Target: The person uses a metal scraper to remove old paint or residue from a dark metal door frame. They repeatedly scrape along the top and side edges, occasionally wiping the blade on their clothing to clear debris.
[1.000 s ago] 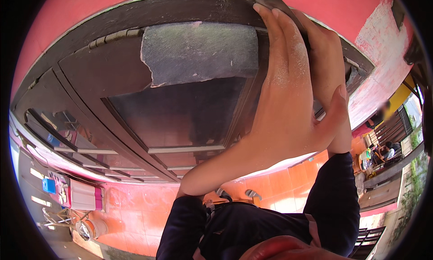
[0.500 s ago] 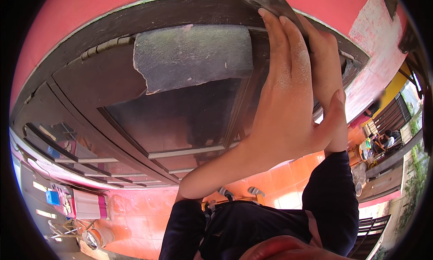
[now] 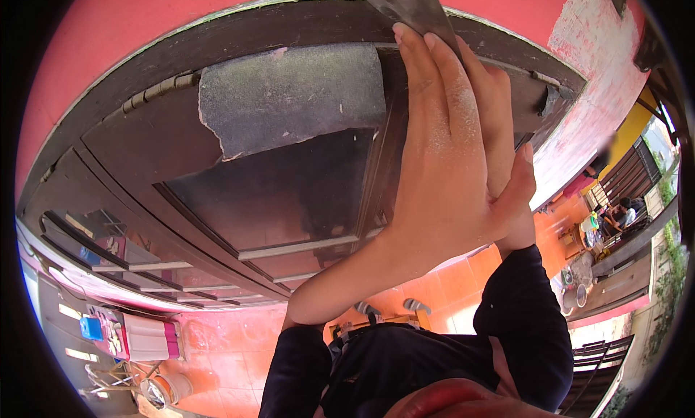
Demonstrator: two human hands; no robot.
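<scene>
My left hand is in front, fingers together and white-dusted, its fingertips against a dark, flat sheet at the upper edge of a dark brown window frame. My right hand is behind it, largely hidden, with fingers on the same sheet. A torn, rough grey sheet lies on the frame just left of my hands, over the top of a glass pane.
A pink wall with a scraped patch surrounds the frame. At lower left are a pink-and-white bin, blue container and bucket. An orange tiled floor lies below. Another person sits at far right.
The view has shifted slightly, moving the frame leftward in the picture. Both hands and the held sheet have moved a little down and rightward relative to the grey sheet.
</scene>
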